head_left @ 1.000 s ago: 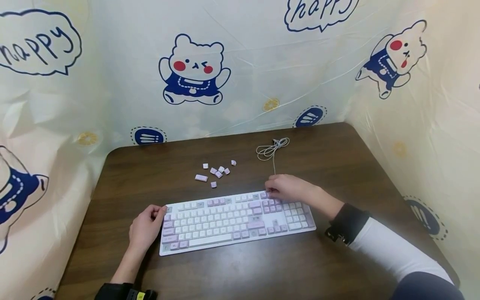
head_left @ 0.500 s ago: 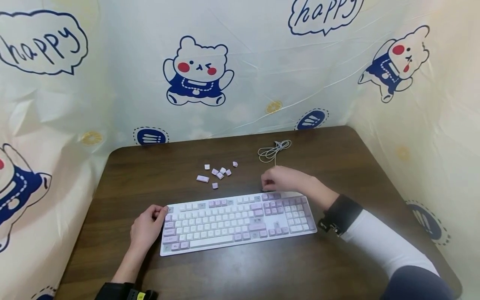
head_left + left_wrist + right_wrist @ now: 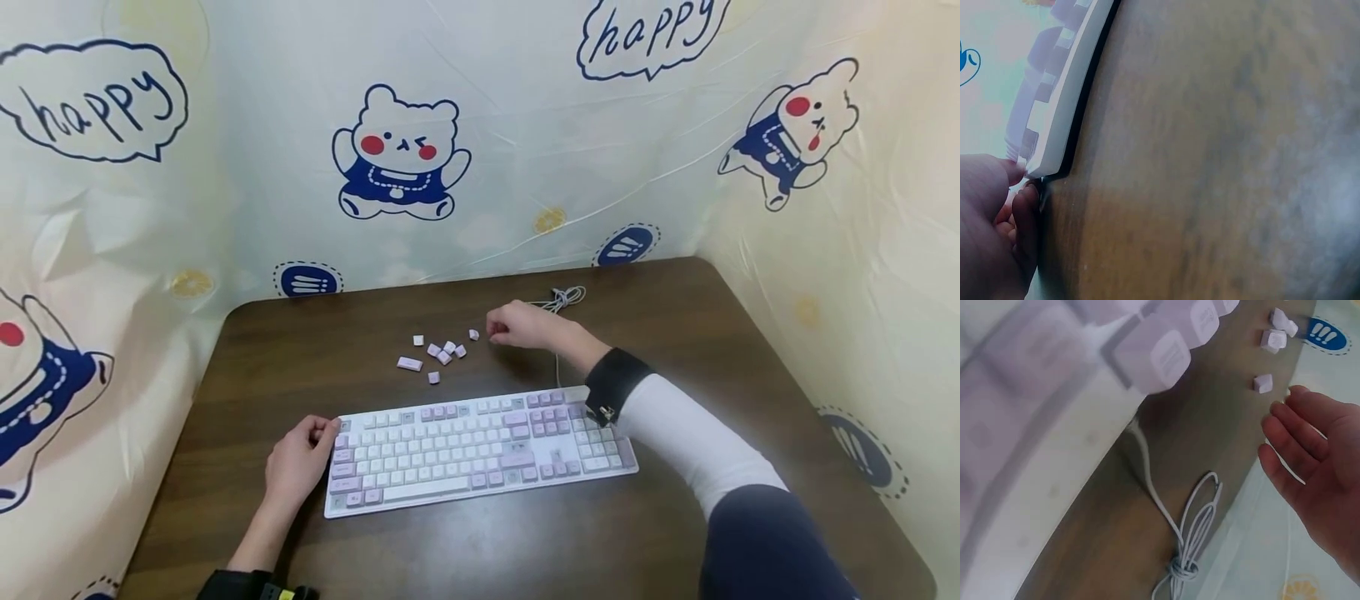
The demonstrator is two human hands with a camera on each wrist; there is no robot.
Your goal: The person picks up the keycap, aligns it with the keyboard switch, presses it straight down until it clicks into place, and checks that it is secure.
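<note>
Loose keycaps lie scattered at centre frame on the dark table, just beyond the white-and-lilac keyboard, whose long axis runs left to right. The right hand, fingers loosely extended and holding nothing visible, hovers immediately right of the cluster, its nearest cap just off the fingertips. The left hand, far lower left, pinches the keyboard's corner. A coiled cable rests behind.
</note>
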